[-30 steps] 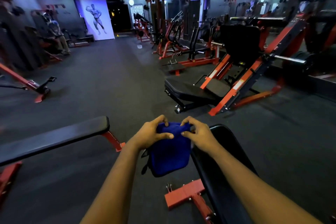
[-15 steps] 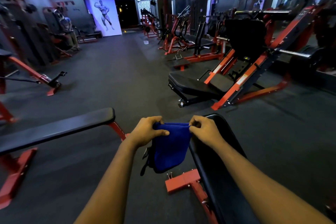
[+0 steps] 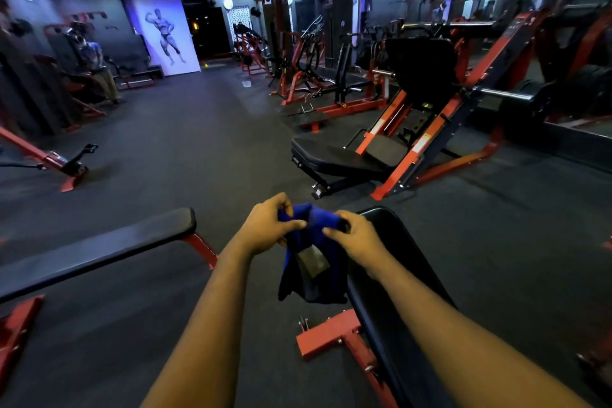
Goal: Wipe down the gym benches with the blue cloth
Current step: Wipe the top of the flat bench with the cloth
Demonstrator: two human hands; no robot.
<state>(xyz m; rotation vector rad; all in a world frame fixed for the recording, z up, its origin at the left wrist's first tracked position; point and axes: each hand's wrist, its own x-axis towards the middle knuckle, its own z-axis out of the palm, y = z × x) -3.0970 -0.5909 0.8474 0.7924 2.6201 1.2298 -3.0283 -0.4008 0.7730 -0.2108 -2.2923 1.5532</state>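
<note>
The blue cloth (image 3: 311, 262) hangs in front of me, bunched and folded, with a grey tag showing on it. My left hand (image 3: 268, 225) grips its top left edge and my right hand (image 3: 357, 237) pinches its top right edge. Both hands are held above the floor at the left side of a black padded bench (image 3: 390, 275) with a red frame, which runs under my right forearm. A second black flat bench (image 3: 99, 248) lies to the left, apart from my hands.
A black and red leg press machine (image 3: 424, 129) with a padded seat (image 3: 331, 157) stands ahead on the right. More red machines line the right wall and far end. A red frame foot (image 3: 66, 172) sits on the left floor. A person (image 3: 96, 66) is at the far left.
The cloth hung flat between my hands before; now it is gathered and folded in on itself, with my hands closer together. The view has shifted slightly.
</note>
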